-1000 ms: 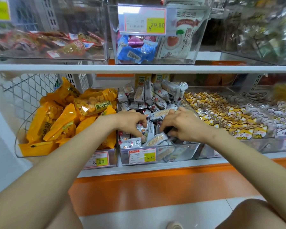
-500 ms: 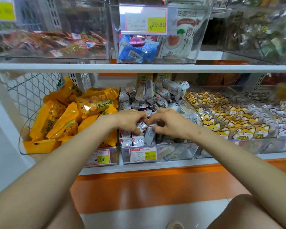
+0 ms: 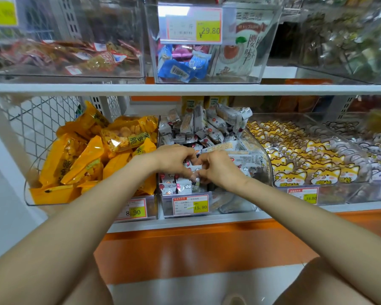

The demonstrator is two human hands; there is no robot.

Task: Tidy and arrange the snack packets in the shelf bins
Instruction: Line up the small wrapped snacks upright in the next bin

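- Nearest you, the middle bin (image 3: 229, 205) sits at the shelf edge behind its price label (image 3: 190, 204).
- Over the bin's near end, your left hand (image 3: 174, 160) and right hand (image 3: 220, 168) are side by side and almost touching. Both have their fingers curled down, pinching the small white packets (image 3: 180, 187) there.
- Under your hands, a few of those packets stand upright in a short near-left row. That looks like the only part done so far.
- Farther back, the same bin is a loose heap, with packets lying at all angles. I judge most of this bin is left to do.
- To the left, the yellow packets (image 3: 86, 157) lie jumbled and look unsorted. To the right, the fox-face packets (image 3: 306, 159) lie in fairly even rows.
- Farthest, the upper shelf (image 3: 185, 89) carries more bins, and I cannot tell if they need work.
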